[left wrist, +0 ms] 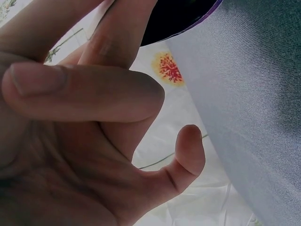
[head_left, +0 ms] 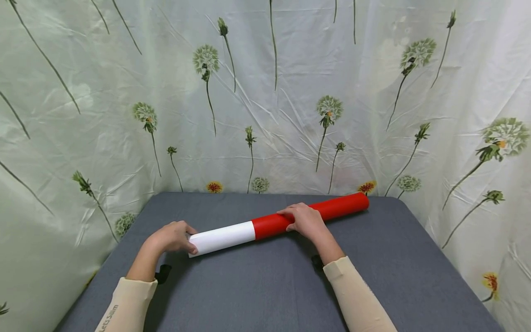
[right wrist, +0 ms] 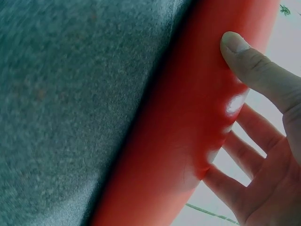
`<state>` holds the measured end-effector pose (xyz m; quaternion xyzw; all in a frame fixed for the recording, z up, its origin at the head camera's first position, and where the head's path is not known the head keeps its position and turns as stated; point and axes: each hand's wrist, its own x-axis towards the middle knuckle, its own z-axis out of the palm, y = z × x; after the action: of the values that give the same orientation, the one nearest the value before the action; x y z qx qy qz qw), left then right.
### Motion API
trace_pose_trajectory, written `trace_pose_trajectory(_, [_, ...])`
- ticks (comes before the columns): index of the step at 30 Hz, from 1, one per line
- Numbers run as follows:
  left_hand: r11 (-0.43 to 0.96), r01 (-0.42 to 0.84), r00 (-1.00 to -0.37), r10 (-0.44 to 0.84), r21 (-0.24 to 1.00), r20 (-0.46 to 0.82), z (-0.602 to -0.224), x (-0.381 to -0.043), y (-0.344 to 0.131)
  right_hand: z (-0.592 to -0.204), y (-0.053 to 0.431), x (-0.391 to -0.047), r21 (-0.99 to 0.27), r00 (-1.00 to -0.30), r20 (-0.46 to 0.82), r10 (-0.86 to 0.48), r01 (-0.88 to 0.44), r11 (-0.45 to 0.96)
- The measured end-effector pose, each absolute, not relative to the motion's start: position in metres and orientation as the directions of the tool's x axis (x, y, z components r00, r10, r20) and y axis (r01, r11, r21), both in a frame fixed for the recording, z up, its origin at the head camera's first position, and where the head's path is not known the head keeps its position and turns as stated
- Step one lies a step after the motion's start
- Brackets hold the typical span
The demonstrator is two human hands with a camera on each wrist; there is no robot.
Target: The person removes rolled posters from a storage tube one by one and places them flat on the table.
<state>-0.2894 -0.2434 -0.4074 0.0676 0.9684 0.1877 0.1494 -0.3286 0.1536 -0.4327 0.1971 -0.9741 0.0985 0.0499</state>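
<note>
Left hand point(head_left: 172, 237) is pinching the white end of the tube point(head_left: 228, 236) between thumb and fingers, left of centre. Right hand point(head_left: 306, 222) is gripping the red part, thumb and fingers on opposite sides. Tube is slanting across mid-frame, red end rising rightward. Left sleeve point(head_left: 132, 295), lower left, is showing "Lets Slim". Grey table point(head_left: 249, 295) is filling lower centre; flowered curtain point(head_left: 286, 120) is hanging across the top.

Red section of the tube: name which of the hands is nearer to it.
Right. The right hand grips the red section partway along; the left hand is apart from it, at the white section's outer end.
</note>
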Motion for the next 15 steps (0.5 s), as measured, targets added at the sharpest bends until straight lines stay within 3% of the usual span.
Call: trace_pose_trajectory(15, [0.915,0.065,-0.947,0.182,0.398,-0.263,-0.4027,-0.2838,-0.2449,-0.4306,0.1595,-0.3280,-0.173,-0.920,0.133,-0.368,-0.387,0.906])
